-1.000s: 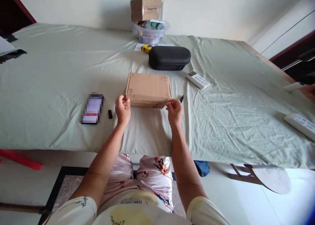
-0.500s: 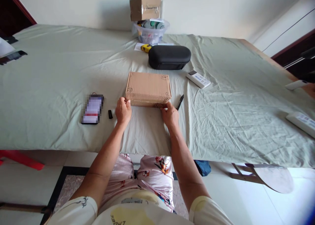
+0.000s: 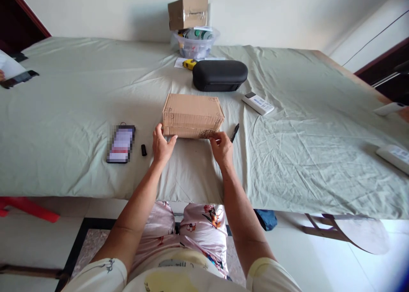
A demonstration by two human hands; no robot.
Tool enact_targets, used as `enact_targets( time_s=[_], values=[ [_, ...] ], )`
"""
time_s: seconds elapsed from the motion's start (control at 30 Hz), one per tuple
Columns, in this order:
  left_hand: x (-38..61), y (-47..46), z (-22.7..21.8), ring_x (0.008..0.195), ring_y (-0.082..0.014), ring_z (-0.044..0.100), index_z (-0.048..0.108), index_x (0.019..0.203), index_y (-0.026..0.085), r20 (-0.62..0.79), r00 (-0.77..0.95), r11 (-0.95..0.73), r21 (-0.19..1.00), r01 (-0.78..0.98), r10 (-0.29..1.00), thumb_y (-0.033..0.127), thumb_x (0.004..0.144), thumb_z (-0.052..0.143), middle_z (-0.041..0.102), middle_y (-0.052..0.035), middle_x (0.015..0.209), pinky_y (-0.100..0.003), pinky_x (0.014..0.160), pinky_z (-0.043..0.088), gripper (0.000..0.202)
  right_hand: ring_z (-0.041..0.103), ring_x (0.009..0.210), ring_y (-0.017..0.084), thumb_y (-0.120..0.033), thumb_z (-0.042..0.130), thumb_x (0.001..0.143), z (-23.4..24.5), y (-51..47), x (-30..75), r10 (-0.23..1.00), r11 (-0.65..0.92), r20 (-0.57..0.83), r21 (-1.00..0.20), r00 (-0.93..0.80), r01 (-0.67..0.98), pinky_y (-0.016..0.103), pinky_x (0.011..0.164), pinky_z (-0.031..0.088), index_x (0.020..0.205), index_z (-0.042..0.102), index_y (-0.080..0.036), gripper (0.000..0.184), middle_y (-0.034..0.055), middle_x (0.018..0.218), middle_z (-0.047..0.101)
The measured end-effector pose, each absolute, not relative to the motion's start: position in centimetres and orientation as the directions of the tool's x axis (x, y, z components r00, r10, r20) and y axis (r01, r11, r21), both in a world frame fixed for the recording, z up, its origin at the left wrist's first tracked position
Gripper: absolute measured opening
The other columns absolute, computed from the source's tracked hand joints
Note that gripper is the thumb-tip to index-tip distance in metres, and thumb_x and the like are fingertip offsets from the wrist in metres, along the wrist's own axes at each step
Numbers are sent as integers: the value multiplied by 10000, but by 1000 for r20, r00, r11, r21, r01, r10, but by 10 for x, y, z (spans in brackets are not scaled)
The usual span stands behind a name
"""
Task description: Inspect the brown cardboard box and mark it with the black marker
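A closed brown cardboard box (image 3: pixel 193 108) with dark line drawings at its corners lies in front of me on the cloth-covered table. My left hand (image 3: pixel 162 145) is at its front left corner, thumb spread away from the fingers; the fingertips touch the box's side. At the lower front right edge, the thumb and fingers of my right hand (image 3: pixel 221 147) pinch together on the box. A black pen (image 3: pixel 234 133) lies just right of that hand. To the left are a small black cap-like piece (image 3: pixel 143 150) and a phone (image 3: pixel 121 144) with a blurred screen.
Behind the box stand a black hard case (image 3: pixel 220 76), a yellow tape measure (image 3: pixel 189 64) and a plastic basket (image 3: pixel 194 49) with another carton (image 3: pixel 188 13) on top. A white device (image 3: pixel 258 103) lies right of the case. A wooden stool (image 3: pixel 361 234) is below the table's right side.
The box's front side shows taller now, its front top edge higher. My left hand's thumb has spread from its fingers. My right hand stays at the front right corner.
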State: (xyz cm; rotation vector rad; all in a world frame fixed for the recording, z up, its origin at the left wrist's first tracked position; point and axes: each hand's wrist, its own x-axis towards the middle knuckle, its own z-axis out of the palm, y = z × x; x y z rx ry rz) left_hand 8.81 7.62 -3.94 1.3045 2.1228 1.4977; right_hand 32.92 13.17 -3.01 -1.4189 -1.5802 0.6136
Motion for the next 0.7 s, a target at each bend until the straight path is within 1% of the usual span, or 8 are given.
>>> enact_targets(
  time_s=[0.07,0.13,0.27,0.37,0.43,0.5,0.6,0.7],
  values=[
    [91,76,-40,1428,-384,626,435,1508,210,285,-568,53,862,504,772,250,776,889,575,-228,1536,-544,1146,591,862,591,693,156,-384,626,812,-26,130,328,957,217,283,-847,66,485,348,770,517,870,597,-253,146,8,873,727],
    [94,76,-41,1512,-410,564,407,1537,207,293,-573,52,860,508,765,256,767,905,515,-256,1613,-563,1175,576,918,604,704,156,-380,632,815,-24,129,328,957,228,284,-853,52,470,346,773,527,872,590,-255,144,2,869,722],
    [97,74,-40,1591,-434,487,410,1551,197,322,-590,85,826,557,741,284,791,905,504,-269,1641,-613,1284,481,912,632,735,160,-372,668,809,-25,126,326,952,248,304,-847,45,469,366,805,547,904,570,-261,176,0,902,721],
    [102,71,-39,1559,-462,518,389,1592,150,337,-564,103,788,607,754,369,834,887,527,-300,1611,-637,1269,486,933,654,755,167,-430,779,760,-30,122,318,949,222,300,-852,95,474,372,798,540,958,529,-270,356,2,954,712],
    [109,70,-40,1512,-488,555,341,1636,110,350,-547,102,767,633,760,456,825,901,533,-331,1586,-642,1222,523,1044,645,752,168,-506,851,719,-35,119,311,947,191,288,-861,143,471,351,744,514,1000,503,-280,502,8,972,702],
    [117,70,-40,1480,-508,572,279,1673,78,370,-540,97,752,652,756,546,781,933,524,-356,1577,-642,1189,544,1201,614,740,166,-594,882,692,-39,116,304,937,174,292,-866,191,469,325,688,471,1024,487,-287,601,12,965,691],
    [126,70,-38,1487,-527,552,230,1695,46,396,-549,108,731,673,736,639,727,960,499,-384,1583,-651,1193,532,1350,582,751,170,-679,881,667,-41,114,297,920,159,306,-861,245,482,306,670,429,1025,466,-294,669,2,935,676],
    [129,70,-34,1481,-539,546,242,1693,24,385,-572,153,719,678,724,654,705,974,513,-389,1560,-665,1198,519,1382,572,764,176,-698,875,656,-39,114,295,920,114,281,-858,274,501,314,691,423,1018,456,-294,686,-10,919,658]
  ],
)
